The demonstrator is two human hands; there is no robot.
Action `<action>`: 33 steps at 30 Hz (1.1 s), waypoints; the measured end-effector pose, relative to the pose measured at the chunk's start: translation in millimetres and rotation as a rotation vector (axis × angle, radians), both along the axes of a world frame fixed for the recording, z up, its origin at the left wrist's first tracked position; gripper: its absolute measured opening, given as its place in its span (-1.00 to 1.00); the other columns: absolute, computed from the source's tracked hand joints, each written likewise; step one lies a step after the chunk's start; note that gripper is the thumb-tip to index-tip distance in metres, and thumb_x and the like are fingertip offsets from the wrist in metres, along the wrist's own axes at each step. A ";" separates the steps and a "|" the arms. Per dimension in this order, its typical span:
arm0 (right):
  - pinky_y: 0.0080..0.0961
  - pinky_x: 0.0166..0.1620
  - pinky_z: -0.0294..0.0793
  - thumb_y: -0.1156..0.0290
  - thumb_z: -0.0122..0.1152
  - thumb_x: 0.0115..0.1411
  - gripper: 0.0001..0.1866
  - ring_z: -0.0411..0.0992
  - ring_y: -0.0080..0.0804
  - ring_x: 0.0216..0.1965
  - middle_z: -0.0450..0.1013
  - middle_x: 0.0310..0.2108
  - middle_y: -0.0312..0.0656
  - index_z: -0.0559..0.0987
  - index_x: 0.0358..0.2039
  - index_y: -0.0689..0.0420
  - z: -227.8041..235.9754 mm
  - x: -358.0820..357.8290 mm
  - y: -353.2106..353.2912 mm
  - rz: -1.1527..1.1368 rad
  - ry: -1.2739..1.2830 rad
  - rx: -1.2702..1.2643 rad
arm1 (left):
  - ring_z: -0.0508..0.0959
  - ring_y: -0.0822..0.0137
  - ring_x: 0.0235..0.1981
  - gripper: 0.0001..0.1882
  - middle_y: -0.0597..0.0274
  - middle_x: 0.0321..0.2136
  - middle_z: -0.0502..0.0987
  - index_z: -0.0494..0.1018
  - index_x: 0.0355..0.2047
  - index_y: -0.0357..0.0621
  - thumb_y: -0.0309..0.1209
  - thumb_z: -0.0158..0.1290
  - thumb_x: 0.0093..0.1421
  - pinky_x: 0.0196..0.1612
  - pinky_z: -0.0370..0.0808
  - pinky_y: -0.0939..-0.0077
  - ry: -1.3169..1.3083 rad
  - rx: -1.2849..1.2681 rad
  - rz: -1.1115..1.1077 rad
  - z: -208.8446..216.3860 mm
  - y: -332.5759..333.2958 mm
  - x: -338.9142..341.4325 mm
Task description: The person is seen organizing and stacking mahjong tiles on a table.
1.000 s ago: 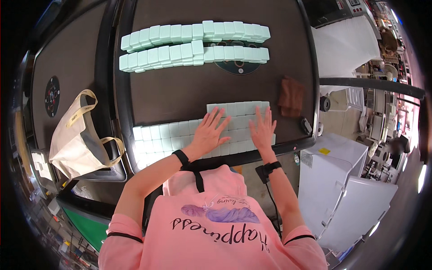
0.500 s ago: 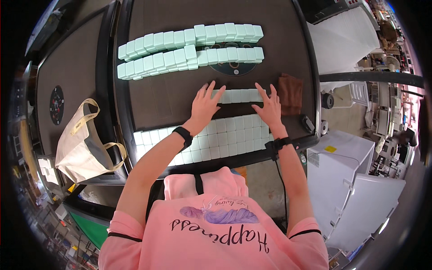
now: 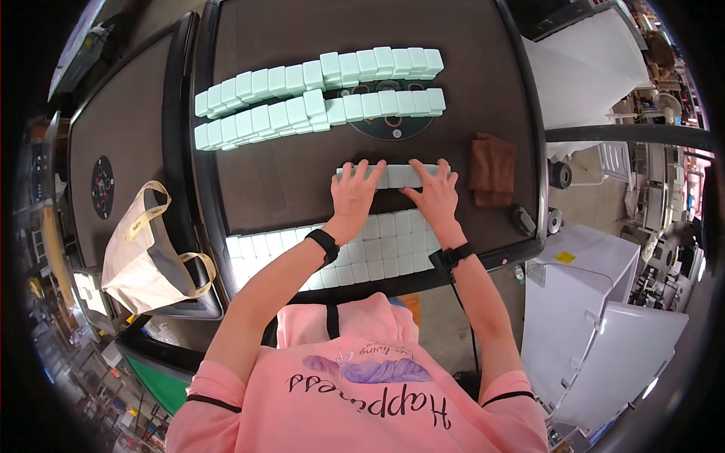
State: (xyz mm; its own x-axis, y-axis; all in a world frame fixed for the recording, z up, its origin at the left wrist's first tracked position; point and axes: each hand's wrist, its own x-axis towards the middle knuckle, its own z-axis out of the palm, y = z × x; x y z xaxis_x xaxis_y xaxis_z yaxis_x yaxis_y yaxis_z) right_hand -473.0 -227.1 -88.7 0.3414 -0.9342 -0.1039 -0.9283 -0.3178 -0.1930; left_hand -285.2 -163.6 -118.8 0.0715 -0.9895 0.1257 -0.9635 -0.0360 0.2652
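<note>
A short row of pale green mahjong tiles [image 3: 396, 177] lies crosswise on the brown table mat. My left hand [image 3: 355, 198] is over its left part, fingers on the tiles' top and far side. On the right part, my right hand [image 3: 436, 198] grips the same row, thumb at the near side and fingers reaching over. Both hands hide some of the tiles. Closer to me, a flat block of mahjong tiles [image 3: 381, 245] lies in several rows, partly under my forearms. Two long stacked rows, a far tile row [image 3: 276, 81] and a nearer tile row [image 3: 260, 121], stand beyond my hands.
A folded brown cloth [image 3: 492, 170] lies right of my hands, with a small dark object [image 3: 522, 220] below it. The table's raised black rim [image 3: 538, 151] runs along the right. On the neighbouring table at left sits a cream tote bag [image 3: 140, 264].
Both hands have closed onto the short tile row, the right hand moving leftward over it. The row now sits slightly further left. The whole view has shifted a little.
</note>
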 end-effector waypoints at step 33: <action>0.10 0.21 0.46 0.25 0.55 0.02 -0.03 0.26 0.35 0.28 -0.02 0.47 0.13 0.26 0.42 -0.36 23.0 51.3 -142.1 0.051 -0.149 -0.011 | 0.19 -0.10 0.42 -0.22 0.03 0.35 0.27 0.21 0.41 0.07 -0.61 0.13 0.18 0.38 0.18 -0.29 -0.045 -0.066 0.039 48.2 -92.6 37.7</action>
